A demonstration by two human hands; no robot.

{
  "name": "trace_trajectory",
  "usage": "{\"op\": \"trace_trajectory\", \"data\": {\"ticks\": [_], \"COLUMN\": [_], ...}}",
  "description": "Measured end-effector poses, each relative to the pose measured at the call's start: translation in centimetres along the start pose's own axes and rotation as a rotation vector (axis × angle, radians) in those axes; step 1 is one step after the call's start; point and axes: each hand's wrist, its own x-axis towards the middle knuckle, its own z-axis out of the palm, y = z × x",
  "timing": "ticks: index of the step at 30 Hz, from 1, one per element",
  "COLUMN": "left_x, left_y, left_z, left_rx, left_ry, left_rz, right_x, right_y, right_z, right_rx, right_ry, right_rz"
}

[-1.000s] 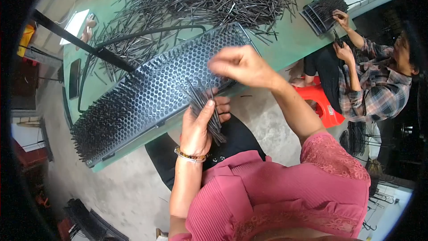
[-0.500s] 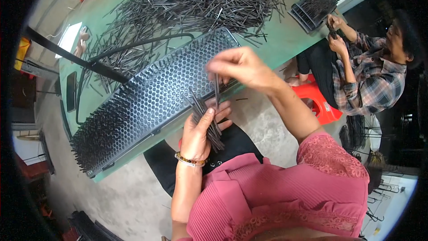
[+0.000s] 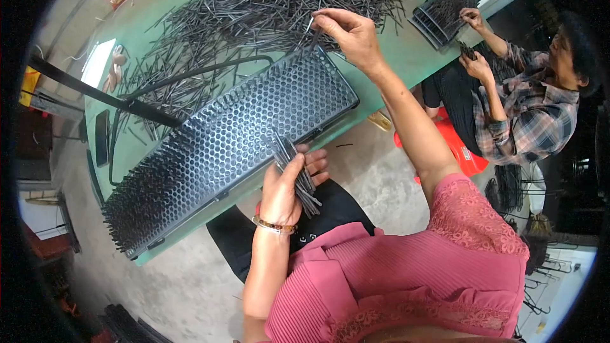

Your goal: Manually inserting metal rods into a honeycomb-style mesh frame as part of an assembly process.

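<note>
My left hand, wearing a bracelet, is closed around a bundle of thin dark sticks just off the near long edge of the tray. My right hand reaches over the tray's far right corner, thumb and forefinger pinched on a thin dark stick. The long metal tray is pierced with rows of round holes and lies aslant on the table. Sticks stand upright, packed closely, in its left end, and a row of them runs along its far edge. Most holes toward the right show no stick.
A large heap of loose dark sticks covers the green table behind the tray. A black bar crosses at left near a phone. At right, a co-worker sits by a smaller rack of sticks.
My right hand has moved from beside the bundle, away from me, to the tray's far right corner with a stick. My left hand stays almost in place. The co-worker's hand has moved to the smaller rack.
</note>
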Motion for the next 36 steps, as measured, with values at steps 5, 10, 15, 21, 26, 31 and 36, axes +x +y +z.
{"op": "trace_trajectory", "data": {"ticks": [5,10,15,21,26,31,36], "left_x": [-0.3,-0.6,-0.6,-0.7,-0.8,-0.8,-0.8], "left_y": [-0.3,-0.3,-0.6,-0.8,-0.8,-0.8,-0.8], "left_z": [-0.5,-0.7,-0.9,-0.9,-0.8,-0.8,-1.0], "left_rx": [0.039,0.032,-0.023,-0.008,0.009,0.021,0.024], "left_ry": [-0.012,-0.008,0.022,0.025,0.018,0.021,0.037], "left_rz": [-0.022,-0.022,0.000,0.019,0.022,0.022,0.036], "right_x": [-0.4,-0.8,-0.7,-1.2,-1.2,-1.6,-2.1], "right_y": [0.5,0.1,0.7,1.0,1.2,1.4,1.2], "right_z": [0.3,0.7,0.5,0.8,1.0,1.3,1.6], "right_rx": [-0.024,-0.104,-0.083,0.012,-0.183,-0.136,-0.470], "right_ry": [0.094,0.094,0.043,0.122,0.172,0.217,0.120], "right_rz": [0.018,-0.028,-0.085,0.015,-0.162,-0.097,-0.419]}}
